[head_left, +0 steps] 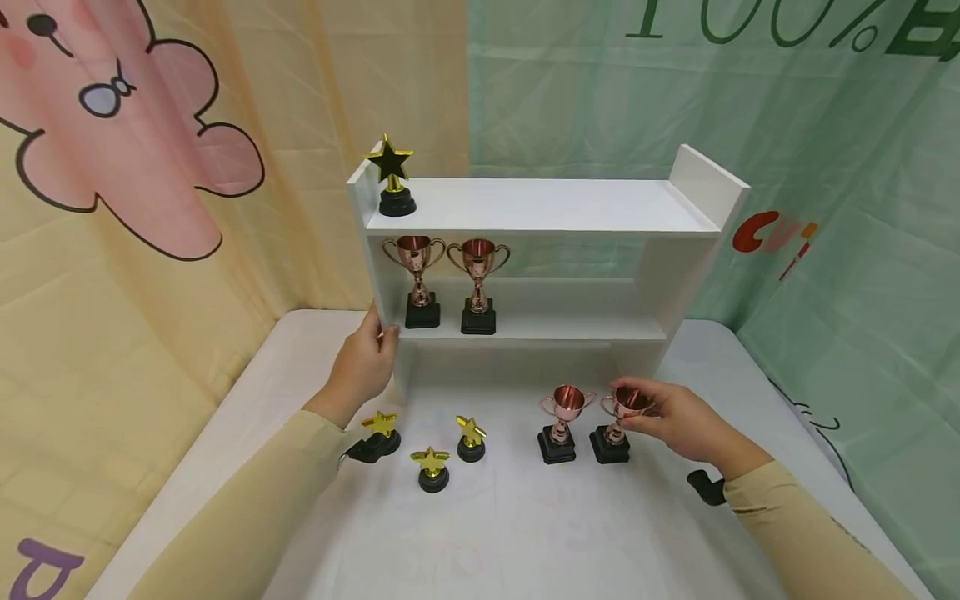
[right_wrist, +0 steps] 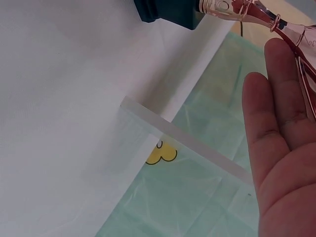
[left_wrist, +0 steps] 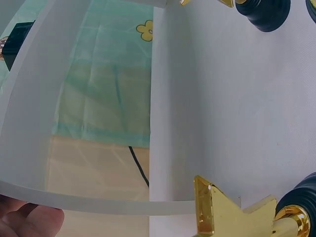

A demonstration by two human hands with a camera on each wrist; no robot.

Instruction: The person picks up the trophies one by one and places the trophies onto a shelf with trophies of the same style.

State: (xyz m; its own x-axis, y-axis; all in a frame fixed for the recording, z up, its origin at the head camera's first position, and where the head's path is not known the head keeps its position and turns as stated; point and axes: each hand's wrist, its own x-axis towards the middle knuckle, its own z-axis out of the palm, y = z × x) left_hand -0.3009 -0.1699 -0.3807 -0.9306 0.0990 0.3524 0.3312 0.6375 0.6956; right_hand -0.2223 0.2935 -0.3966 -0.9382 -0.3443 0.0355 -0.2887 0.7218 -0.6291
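My left hand [head_left: 358, 373] holds the left side panel of a white three-level shelf [head_left: 532, 204], its thumb at the front edge; fingertips [left_wrist: 42, 219] show at the panel in the left wrist view. With thumb and fingers, my right hand [head_left: 678, 417] grips the cup of a rose-gold two-handled trophy [head_left: 611, 448], whose black square base is at the white table in front of the shelf. That base [right_wrist: 173, 12] also shows in the right wrist view, the hand beside the cup. A matching trophy [head_left: 557, 445] stands just left of it.
Two rose-gold trophies [head_left: 420, 311] [head_left: 478, 317] stand on the middle shelf, towards the left. One gold star trophy [head_left: 396, 200] occupies the top shelf's left end. Three smaller star trophies [head_left: 432, 478] [head_left: 471, 448] [head_left: 384, 423] are on the table, the leftmost near my left wrist. Printed curtains [head_left: 300, 167] hang behind.
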